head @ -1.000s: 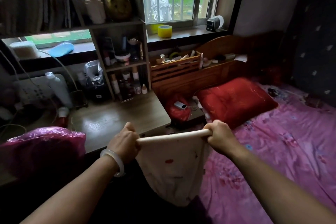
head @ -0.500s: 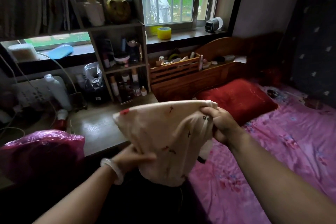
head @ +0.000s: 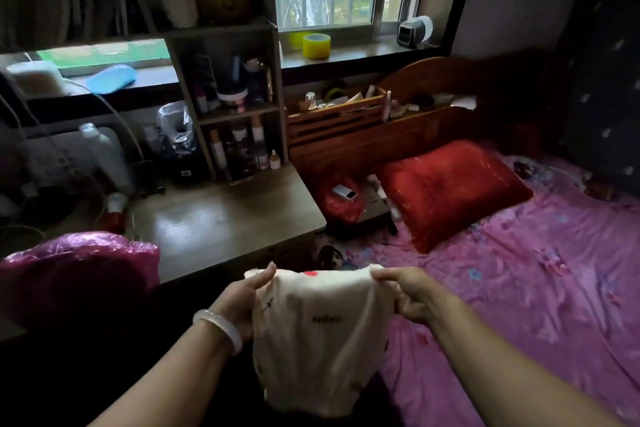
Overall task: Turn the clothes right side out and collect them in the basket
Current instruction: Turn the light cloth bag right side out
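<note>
Two hands hold one cream garment (head: 315, 340) up at the lower middle of the frame, in front of the near edge of the desk (head: 221, 218) and just left of the bed (head: 519, 270); the left hand (head: 239, 302), a pale bracelet (head: 225, 326) on its wrist, pinches the top left corner, its fingers (head: 266, 276) closed together on the cloth and pointing up and to the right; the right hand (head: 412, 298) grips the top right corner, its fingers (head: 384, 276) curled tight over the edge, the lower ones folded into the palm. The top edge of the garment runs between the two hands and the rest hangs down towards the bottom of the frame; a small red mark shows near its top edge, dark print near its middle, and a pale band slants down its right side. At lower left a pink plastic bag (head: 79, 267) lies beside the desk; a red pillow (head: 450, 191) rests at the head of the bed, right of centre; a shelf (head: 235, 97) of bottles stands at the back of the desk.
</note>
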A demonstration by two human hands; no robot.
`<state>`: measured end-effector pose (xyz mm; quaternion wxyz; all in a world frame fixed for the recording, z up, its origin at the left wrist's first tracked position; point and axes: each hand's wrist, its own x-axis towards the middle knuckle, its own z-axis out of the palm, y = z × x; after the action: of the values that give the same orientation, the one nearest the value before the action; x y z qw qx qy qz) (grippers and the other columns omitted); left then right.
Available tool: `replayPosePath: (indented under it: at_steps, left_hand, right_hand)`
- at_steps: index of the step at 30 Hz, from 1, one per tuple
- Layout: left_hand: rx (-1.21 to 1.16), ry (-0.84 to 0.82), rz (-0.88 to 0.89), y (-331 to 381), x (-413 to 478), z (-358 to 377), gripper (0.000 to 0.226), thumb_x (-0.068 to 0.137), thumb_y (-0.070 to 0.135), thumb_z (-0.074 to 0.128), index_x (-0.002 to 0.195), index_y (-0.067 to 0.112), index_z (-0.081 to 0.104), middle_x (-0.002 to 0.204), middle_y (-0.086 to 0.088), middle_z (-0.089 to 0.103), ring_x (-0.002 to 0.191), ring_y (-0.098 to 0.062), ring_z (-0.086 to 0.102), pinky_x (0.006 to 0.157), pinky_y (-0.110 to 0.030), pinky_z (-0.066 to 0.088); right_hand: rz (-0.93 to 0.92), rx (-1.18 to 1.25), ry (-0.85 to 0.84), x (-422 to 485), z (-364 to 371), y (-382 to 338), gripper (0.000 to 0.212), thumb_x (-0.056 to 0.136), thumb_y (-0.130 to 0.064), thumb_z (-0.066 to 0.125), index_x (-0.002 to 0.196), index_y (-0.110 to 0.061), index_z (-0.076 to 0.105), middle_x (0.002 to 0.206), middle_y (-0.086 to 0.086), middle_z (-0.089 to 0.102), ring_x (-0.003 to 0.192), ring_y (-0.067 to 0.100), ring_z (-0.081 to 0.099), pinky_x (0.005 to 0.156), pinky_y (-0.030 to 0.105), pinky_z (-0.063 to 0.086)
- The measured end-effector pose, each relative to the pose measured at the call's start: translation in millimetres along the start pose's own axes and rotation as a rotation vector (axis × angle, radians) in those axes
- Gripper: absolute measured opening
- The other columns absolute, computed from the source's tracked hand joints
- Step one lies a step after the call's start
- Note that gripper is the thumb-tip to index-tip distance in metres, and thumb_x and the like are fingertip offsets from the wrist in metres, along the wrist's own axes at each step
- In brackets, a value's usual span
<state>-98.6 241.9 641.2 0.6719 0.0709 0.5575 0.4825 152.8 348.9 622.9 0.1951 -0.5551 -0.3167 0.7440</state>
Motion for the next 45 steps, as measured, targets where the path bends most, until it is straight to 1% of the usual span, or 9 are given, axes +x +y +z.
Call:
replayPosePath:
  at_steps: [5, 8, 11, 14, 18, 22, 27, 30, 45]
  left_hand:
    - [0.147, 0.417, 0.073, -25, 43, -45, 0.053, 0.071, 0.019, 0.081, 0.113, -0.008, 0.063, 0.095, -0.022, 0.07, 0.085, -0.035, 0.068, 0.088, -0.05, 0.053]
    - [0.121, 0.359, 0.136, -28, 40, -44, 0.086, 0.068, 0.018, 0.083, 0.142, 0.007, 0.039, 0.125, -0.014, 0.058, 0.102, -0.032, 0.063, 0.092, -0.045, 0.051]
    - [0.08, 0.108, 0.277, -29, 38, -53, 0.114, 0.063, 0.004, 0.085, 0.149, 0.034, 0.016, 0.133, -0.011, 0.037, 0.113, -0.027, 0.055, 0.095, -0.041, 0.048]
    - [0.975, 0.042, 0.396, -22, 43, -63, 0.125, 0.042, 0.03, 0.09, 0.148, 0.03, 0.024, 0.142, -0.013, 0.035, 0.133, -0.028, 0.039, 0.107, -0.037, 0.039]
    - [1.705, 0.233, 0.401, -22, 57, -75, 0.045, 0.069, 0.016, 0.071, 0.113, 0.015, 0.062, 0.13, -0.01, 0.028, 0.114, -0.03, 0.05, 0.096, -0.031, 0.046]
    - [1.461, 0.567, 0.591, -20, 65, -104, 0.013, 0.065, 0.031, 0.072, 0.077, 0.025, 0.074, 0.118, 0.0, 0.05, 0.11, -0.024, 0.052, 0.092, -0.036, 0.046]
    - [0.637, 0.43, 0.509, -11, 74, -130, 0.017, 0.063, 0.029, 0.068, 0.075, 0.016, 0.067, 0.078, -0.002, 0.063, 0.087, -0.015, 0.057, 0.073, -0.024, 0.046]
    - [0.537, 0.53, 0.51, -12, 90, -135, 0.01, 0.078, 0.015, 0.069, 0.074, 0.013, 0.06, 0.067, -0.002, 0.054, 0.065, -0.015, 0.048, 0.053, -0.018, 0.041]
    - [0.736, 0.826, 0.163, -65, 245, -184, 0.044, 0.09, 0.044, 0.051, 0.122, 0.013, 0.051, 0.105, -0.012, 0.061, 0.093, -0.033, 0.059, 0.079, -0.037, 0.048]
  right_hand:
    - [-0.191, 0.02, 0.101, 18, 11, 9, 0.056, 0.09, 0.007, 0.055, 0.143, -0.006, 0.041, 0.131, 0.015, 0.057, 0.107, 0.021, 0.061, 0.084, 0.03, 0.052]
    - [-0.303, -0.372, 0.006, 12, 21, 13, 0.039, 0.083, -0.011, 0.071, 0.122, -0.011, 0.064, 0.118, 0.007, 0.066, 0.096, 0.01, 0.063, 0.082, 0.017, 0.051]
    - [-0.352, -0.854, -0.098, 21, 27, 10, 0.072, 0.063, -0.015, 0.087, 0.128, -0.016, 0.058, 0.128, 0.002, 0.056, 0.118, 0.015, 0.053, 0.101, 0.025, 0.044]
    - [-0.429, -1.528, -0.067, 30, 44, 6, 0.068, 0.069, -0.008, 0.078, 0.131, -0.02, 0.052, 0.114, 0.001, 0.04, 0.111, 0.027, 0.05, 0.088, 0.034, 0.052]
    - [-0.589, -1.52, 0.105, 55, 65, 9, 0.027, 0.078, -0.006, 0.055, 0.099, -0.019, 0.065, 0.1, 0.001, 0.034, 0.095, 0.029, 0.054, 0.076, 0.032, 0.05]
    - [-0.709, -1.269, 0.197, 87, 63, 11, 0.019, 0.074, -0.004, 0.068, 0.091, -0.01, 0.075, 0.102, 0.006, 0.048, 0.097, 0.02, 0.046, 0.084, 0.023, 0.038]
    - [-0.43, -0.382, 0.103, 108, 65, 18, 0.007, 0.086, -0.007, 0.066, 0.092, -0.006, 0.068, 0.086, 0.008, 0.066, 0.079, 0.015, 0.059, 0.066, 0.024, 0.048]
    - [-0.48, -0.377, 0.201, 131, 78, 27, 0.011, 0.089, -0.015, 0.064, 0.078, -0.013, 0.062, 0.074, 0.001, 0.061, 0.068, 0.01, 0.054, 0.059, 0.021, 0.045]
    - [-0.155, -0.573, 0.53, 276, 80, 151, 0.029, 0.091, -0.028, 0.055, 0.103, -0.001, 0.054, 0.099, 0.016, 0.064, 0.091, 0.03, 0.06, 0.069, 0.03, 0.04]
